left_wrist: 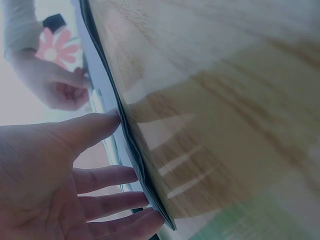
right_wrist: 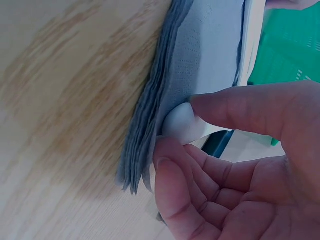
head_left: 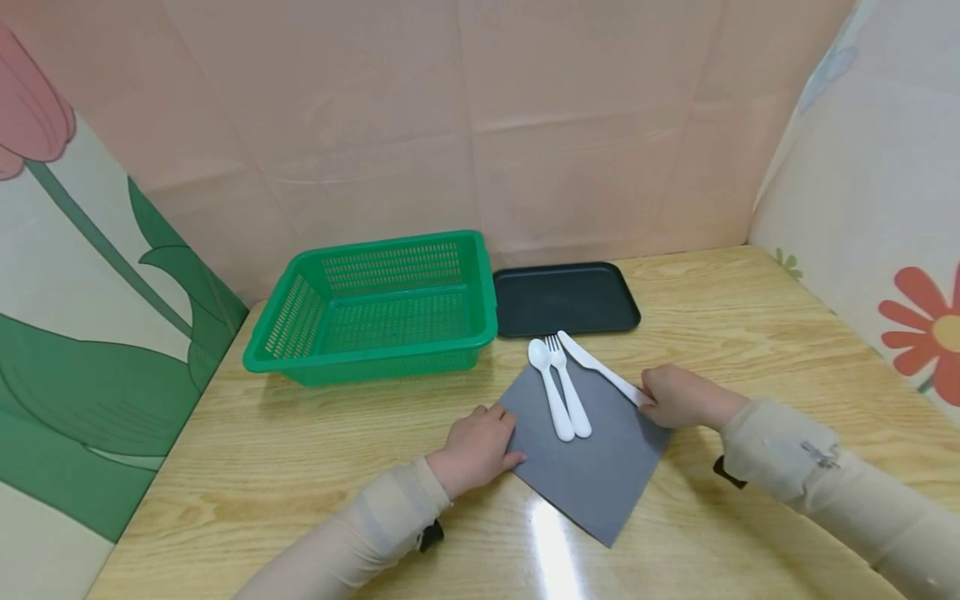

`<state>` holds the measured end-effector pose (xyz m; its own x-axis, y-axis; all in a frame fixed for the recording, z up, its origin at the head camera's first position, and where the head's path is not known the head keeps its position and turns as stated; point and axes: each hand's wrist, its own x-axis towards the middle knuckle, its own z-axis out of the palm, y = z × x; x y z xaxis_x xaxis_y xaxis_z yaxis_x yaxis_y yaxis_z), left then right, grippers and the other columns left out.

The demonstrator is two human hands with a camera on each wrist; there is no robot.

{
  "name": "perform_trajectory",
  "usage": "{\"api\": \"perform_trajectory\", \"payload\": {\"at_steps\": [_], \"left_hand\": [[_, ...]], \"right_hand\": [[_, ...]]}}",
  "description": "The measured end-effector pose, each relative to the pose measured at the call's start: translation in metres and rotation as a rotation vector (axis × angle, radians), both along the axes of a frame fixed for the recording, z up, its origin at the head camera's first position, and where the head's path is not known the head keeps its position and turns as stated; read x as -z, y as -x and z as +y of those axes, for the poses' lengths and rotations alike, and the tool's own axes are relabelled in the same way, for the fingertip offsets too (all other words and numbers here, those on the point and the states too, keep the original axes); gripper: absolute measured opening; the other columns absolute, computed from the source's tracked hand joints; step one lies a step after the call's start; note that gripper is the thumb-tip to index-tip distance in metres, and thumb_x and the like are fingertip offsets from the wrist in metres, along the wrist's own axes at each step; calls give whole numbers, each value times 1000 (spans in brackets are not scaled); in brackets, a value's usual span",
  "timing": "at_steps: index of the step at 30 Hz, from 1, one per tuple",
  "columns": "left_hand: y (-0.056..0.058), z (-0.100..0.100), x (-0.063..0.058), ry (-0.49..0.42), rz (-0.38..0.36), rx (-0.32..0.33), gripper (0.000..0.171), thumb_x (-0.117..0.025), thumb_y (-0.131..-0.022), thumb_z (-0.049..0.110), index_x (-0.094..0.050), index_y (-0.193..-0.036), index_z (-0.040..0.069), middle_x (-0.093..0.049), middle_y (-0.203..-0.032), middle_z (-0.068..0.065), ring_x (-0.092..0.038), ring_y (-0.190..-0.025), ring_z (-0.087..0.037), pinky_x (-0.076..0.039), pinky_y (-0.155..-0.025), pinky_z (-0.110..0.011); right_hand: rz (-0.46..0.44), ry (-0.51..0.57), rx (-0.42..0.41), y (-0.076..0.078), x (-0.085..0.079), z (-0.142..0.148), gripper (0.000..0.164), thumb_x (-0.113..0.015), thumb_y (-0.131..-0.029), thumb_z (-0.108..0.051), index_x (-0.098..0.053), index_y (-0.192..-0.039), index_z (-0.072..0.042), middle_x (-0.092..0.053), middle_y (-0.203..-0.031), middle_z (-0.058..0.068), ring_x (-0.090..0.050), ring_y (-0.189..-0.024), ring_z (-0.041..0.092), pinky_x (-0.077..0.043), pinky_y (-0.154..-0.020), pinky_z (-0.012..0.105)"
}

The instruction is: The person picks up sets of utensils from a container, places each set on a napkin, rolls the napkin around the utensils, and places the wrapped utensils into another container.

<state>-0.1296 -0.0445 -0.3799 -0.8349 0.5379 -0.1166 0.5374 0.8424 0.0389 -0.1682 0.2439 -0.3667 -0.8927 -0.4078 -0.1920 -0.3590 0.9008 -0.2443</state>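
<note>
A grey paper napkin [head_left: 592, 483] lies turned cornerwise on the wooden table, its stacked layers showing along the edge in the right wrist view. On it, side by side, rest a white spoon [head_left: 556, 404] and a white fork [head_left: 573, 402], heads pointing away from me. My right hand [head_left: 684, 397] pinches the handle end of a white knife [head_left: 603, 369] between thumb and fingers at the napkin's right corner; the rounded knife handle [right_wrist: 181, 124] shows close up. At the left corner, my left hand [head_left: 477, 446] touches the napkin edge [left_wrist: 131, 145] with thumb and fingertips, its fingers loosely extended.
A green plastic basket [head_left: 375, 356] with perforated walls stands at the back left. Right beside it, beyond the napkin, lies a black tray [head_left: 566, 300]. Pink cloth [head_left: 570, 167] hangs behind the table, with flower-printed cloth on both sides.
</note>
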Motion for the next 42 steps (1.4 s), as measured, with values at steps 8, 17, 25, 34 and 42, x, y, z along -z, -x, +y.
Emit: {"api": "perform_trajectory", "payload": {"at_steps": [8, 17, 25, 34, 42], "left_hand": [[1, 0, 1, 1, 1, 0, 41, -62, -86, 44, -60, -108, 9, -61, -104, -4, -59, -90, -18, -50, -63, -27], [1, 0, 2, 2, 0, 4, 40, -62, -87, 44, -60, -108, 9, -61, -102, -4, -58, -88, -17, -50, -61, -27], [0, 0, -1, 6, -5, 0, 38, -62, -86, 43, -60, -104, 9, -61, -99, -4, -59, -88, -17, -50, -63, -28], [0, 0, -2, 0, -8, 2, 38, -62, -87, 43, -60, -104, 10, -61, -100, -4, -59, -89, -17, -50, -64, -28], [0, 1, -2, -1, -11, -1, 38, -62, -87, 43, -60, -105, 10, -61, -101, -4, -59, -90, -18, -51, -64, -28]], "right_hand": [[-23, -8, 8, 0, -2, 1, 20, -62, -82, -9, -48, -67, -8, -48, -62, 0, -43, -55, 11, -35, -50, 23], [-22, -2, 2, 0, -1, 0, 21, -62, -82, -9, -48, -66, -8, -48, -61, 0, -43, -55, 11, -35, -50, 23], [-69, -34, 29, 0, -4, -5, 17, -62, -84, -11, -52, -71, -6, -51, -64, 1, -45, -57, 12, -37, -51, 24], [-25, 5, 24, 0, -3, -11, 20, -65, -82, -16, -53, -68, -8, -51, -62, 0, -44, -56, 11, -36, -52, 24], [-36, 53, 42, -1, 2, -14, 19, -66, -81, -18, -53, -74, -7, -50, -64, 0, -44, -60, 12, -35, -54, 24]]}}
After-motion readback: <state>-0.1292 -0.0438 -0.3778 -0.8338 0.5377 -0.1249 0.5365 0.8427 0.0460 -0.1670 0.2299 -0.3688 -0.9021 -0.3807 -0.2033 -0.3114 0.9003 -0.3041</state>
